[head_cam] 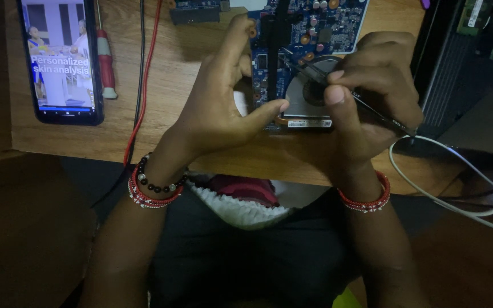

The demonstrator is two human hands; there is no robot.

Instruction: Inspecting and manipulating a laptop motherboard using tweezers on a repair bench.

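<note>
Right hand (366,97) pinches a black tool (372,111) over the fan (306,97) — left hand (223,102) fingers apart, steadying board (315,23)

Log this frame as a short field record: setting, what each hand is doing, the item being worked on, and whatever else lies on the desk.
setting: wooden desk, dim light, seen from above
left hand: thumb tip resting at the edge of the cooling fan
right hand: pinching a thin black tool, tip pointed at the fan hub
work item: blue circuit board with the fan mounted on it
far left: smartphone, screen lit
beside it: red-handled screwdriver, red wire
right: white cable
</note>
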